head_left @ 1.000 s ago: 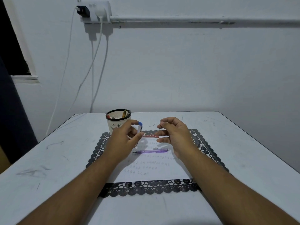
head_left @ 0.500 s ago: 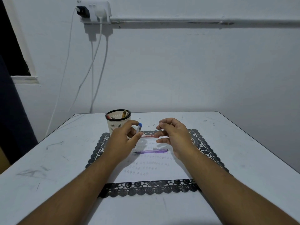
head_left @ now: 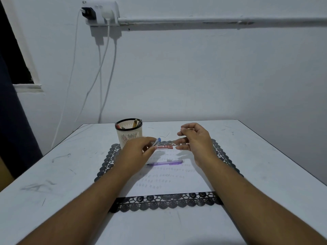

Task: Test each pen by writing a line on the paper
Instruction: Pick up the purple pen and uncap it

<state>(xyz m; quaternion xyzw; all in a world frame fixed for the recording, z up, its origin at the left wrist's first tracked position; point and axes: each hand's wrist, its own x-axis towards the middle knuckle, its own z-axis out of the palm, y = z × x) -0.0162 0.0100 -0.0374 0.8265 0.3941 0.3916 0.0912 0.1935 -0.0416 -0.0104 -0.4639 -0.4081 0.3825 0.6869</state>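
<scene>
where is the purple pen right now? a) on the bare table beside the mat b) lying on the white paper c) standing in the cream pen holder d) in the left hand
b: the translucent purple pen lies flat on the white sheet of paper, with neither hand touching it.

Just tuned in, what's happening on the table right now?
A person is partway through testing pens. The left hand holds a red tube and a blue-tipped piece. The right hand pinches something thin, too small to identify, near the tube's open end. A purple pen lies on the paper, which already carries rows of marks. More pens stand in the pen holder.
</scene>
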